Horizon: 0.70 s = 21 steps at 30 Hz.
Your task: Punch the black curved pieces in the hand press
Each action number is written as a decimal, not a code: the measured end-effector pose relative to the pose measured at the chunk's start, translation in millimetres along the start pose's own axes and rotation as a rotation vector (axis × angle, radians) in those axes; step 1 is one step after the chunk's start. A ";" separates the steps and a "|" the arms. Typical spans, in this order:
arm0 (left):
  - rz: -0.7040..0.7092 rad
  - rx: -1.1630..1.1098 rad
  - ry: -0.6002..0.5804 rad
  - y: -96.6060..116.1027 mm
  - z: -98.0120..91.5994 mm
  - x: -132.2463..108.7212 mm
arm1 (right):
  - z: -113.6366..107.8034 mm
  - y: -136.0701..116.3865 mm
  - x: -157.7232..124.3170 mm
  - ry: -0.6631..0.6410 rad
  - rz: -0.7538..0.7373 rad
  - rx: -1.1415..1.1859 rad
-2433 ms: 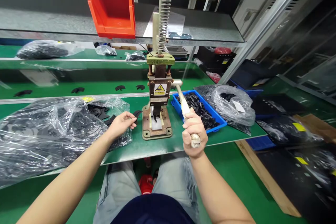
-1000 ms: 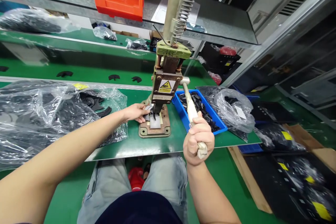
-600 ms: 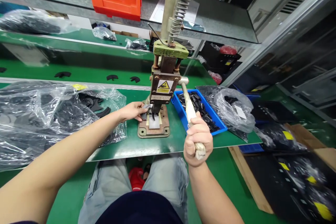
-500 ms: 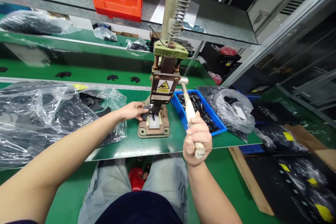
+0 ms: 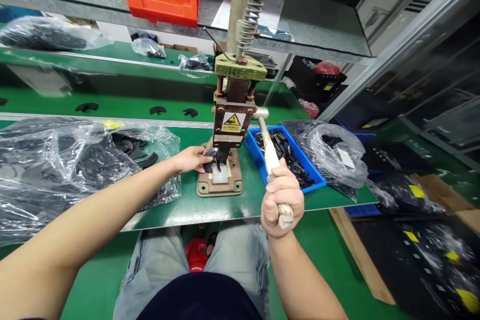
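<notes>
A hand press (image 5: 233, 122) with a spring and a yellow warning label stands on the green bench. My left hand (image 5: 195, 159) pinches a curved black part (image 5: 210, 161) at the left side of the press base (image 5: 221, 189), under the ram. The far end of that part is partly hidden by the ram. My right hand (image 5: 282, 199) is wrapped round the taped lever (image 5: 270, 152) of the press, low and to the right. Just behind the lever sits a blue tray (image 5: 317, 184) of small black pieces.
A large clear bag (image 5: 48, 170) of black curved parts covers the bench's left side. Another bag (image 5: 337, 152) lies right of the tray. Loose black parts (image 5: 157, 110) rest on the strip behind. An orange bin (image 5: 165, 7) sits on the shelf above.
The view has shifted slightly. Both hands keep their grips, and the lever and the black part show no clear movement against the press.
</notes>
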State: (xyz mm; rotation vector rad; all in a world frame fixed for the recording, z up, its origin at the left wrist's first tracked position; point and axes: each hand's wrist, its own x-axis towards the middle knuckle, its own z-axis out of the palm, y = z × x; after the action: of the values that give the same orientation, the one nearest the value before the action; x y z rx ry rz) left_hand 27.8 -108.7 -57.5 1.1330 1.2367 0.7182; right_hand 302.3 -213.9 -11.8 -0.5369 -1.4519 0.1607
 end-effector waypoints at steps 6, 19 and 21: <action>-0.162 0.054 0.023 7.8 1.0 5.3 | -0.2 4.1 -4.2 0.012 0.032 0.002; -0.147 -0.100 0.079 12.7 20.3 -18.5 | 25.4 1.4 137.6 0.014 -0.076 0.124; -0.070 -0.113 0.088 12.2 17.4 -33.4 | 22.7 14.6 143.0 0.050 -0.043 0.089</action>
State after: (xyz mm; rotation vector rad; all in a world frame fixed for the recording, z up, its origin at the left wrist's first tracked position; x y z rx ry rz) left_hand 38.6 -139.7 -35.4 0.9690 1.2873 0.7820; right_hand 302.3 -135.5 110.7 -0.4343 -1.3992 0.1761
